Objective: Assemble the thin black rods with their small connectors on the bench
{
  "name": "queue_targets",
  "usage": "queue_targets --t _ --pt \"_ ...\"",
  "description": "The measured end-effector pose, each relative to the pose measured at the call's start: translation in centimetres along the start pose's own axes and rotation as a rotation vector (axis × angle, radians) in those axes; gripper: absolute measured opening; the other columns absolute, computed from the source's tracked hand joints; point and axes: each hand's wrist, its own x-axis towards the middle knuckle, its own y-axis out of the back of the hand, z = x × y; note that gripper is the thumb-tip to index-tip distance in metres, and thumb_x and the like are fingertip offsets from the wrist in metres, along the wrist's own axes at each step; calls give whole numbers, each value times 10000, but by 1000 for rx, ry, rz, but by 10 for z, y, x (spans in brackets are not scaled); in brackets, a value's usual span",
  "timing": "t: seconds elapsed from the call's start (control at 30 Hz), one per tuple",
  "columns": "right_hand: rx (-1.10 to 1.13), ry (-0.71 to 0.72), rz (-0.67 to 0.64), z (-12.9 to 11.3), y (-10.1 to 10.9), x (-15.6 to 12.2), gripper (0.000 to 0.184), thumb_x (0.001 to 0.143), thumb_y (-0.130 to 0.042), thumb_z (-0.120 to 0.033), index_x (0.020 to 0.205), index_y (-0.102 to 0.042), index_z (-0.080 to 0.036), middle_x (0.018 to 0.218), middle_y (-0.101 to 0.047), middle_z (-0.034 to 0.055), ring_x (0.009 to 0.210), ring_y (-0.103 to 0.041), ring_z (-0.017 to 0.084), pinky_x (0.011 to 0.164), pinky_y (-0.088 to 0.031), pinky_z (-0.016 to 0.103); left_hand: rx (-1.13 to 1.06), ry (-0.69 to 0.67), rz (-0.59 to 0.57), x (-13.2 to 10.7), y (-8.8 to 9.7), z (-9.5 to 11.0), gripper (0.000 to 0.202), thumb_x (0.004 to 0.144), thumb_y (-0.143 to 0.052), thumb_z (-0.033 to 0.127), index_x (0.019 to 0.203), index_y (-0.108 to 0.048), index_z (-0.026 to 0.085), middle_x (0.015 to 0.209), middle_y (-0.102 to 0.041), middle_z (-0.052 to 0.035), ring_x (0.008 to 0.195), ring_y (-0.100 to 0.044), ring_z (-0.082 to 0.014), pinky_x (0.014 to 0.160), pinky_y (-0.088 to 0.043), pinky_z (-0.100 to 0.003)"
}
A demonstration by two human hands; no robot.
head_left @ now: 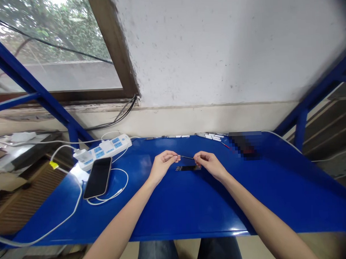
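Note:
A thin dark pen refill (pixel 187 157) is stretched level between my two hands, just above the blue table. My left hand (pixel 166 161) pinches its left end with thumb and fingertips. At the other end, the fingers of my right hand (pixel 204 161) are closed on it. Right below lies a row of several similar dark refills (pixel 189 168), side by side on the table. My right fingertips partly cover the right end of that row, and I cannot tell whether they touch it.
White pens (pixel 210 136) and other pen pieces (pixel 164 137) lie along the table's (pixel 190 209) back edge, by a pixelated dark object (pixel 244 144). To the left are a phone (pixel 98 177), a power strip (pixel 105 150) and white cables (pixel 128 181). Blue posts (pixel 301 127) flank the table.

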Motion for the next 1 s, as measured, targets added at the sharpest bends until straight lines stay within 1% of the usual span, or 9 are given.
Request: queue_targets --t 0.17,0.33,0.43,0.5,0.57,0.63,0.77,0.9,1.0 --pt "-113 85 -6 1 1 -1 268 788 -595 -446 767 -599 -179 659 -574 -13 580 -519 113 568 -431 249 100 -17 -23 -1 2 0 280 743 -707 389 855 -630 145 799 -733 -80 739 -687 -183 763 -541 -332" --pt "-361 250 16 -8 2 -7 163 829 -566 -335 823 -635 -188 789 -644 23 696 -584 144 664 -455 269 238 -53 -69 -3 4 -2 223 790 -653 375 838 -635 158 798 -724 -71 765 -687 -191 738 -536 -313" --pt "-516 340 -38 -13 1 -10 131 850 -537 -265 823 -643 -192 774 -632 26 685 -568 142 666 -446 270 391 -110 -124 -6 3 -1 194 825 -615 354 819 -655 164 803 -717 -53 778 -677 -181 746 -516 -292" --pt "-576 372 -62 -14 0 -11 128 857 -528 -240 811 -638 -193 759 -623 26 686 -561 143 675 -446 275 495 -150 -146 -6 2 1 202 846 -588 353 820 -670 170 806 -713 -40 768 -661 -171 749 -502 -284" --pt "-608 388 -42 -12 -1 -10 116 852 -535 -219 801 -637 -191 759 -620 27 713 -565 151 693 -451 282 577 -186 -136 -6 2 3 219 861 -564 360 839 -681 176 819 -710 -33 765 -642 -167 748 -491 -282" --pt "-640 395 11 -7 0 -7 106 841 -549 -199 792 -642 -191 760 -615 28 740 -565 159 703 -454 287 635 -221 -102 -5 3 3 231 879 -537 360 880 -686 184 862 -707 -34 780 -627 -165 754 -485 -283" --pt "-732 352 103 7 7 -1 117 821 -562 -159 773 -663 -197 748 -600 29 740 -557 169 687 -452 291 702 -285 -42 -2 8 1 217 900 -500 320 926 -676 195 921 -685 -36 783 -613 -152 745 -480 -275" --pt "-817 302 99 17 13 3 133 806 -578 -142 770 -692 -200 742 -612 36 740 -553 180 686 -451 299 765 -295 -24 -2 9 1 180 889 -506 264 904 -671 195 885 -668 -29 722 -591 -133 687 -465 -256" --pt "-846 289 65 21 11 5 143 801 -585 -136 785 -711 -202 755 -628 41 751 -554 184 700 -451 304 792 -294 -39 -3 8 2 179 887 -500 236 874 -674 192 850 -657 -25 702 -579 -128 660 -446 -247"
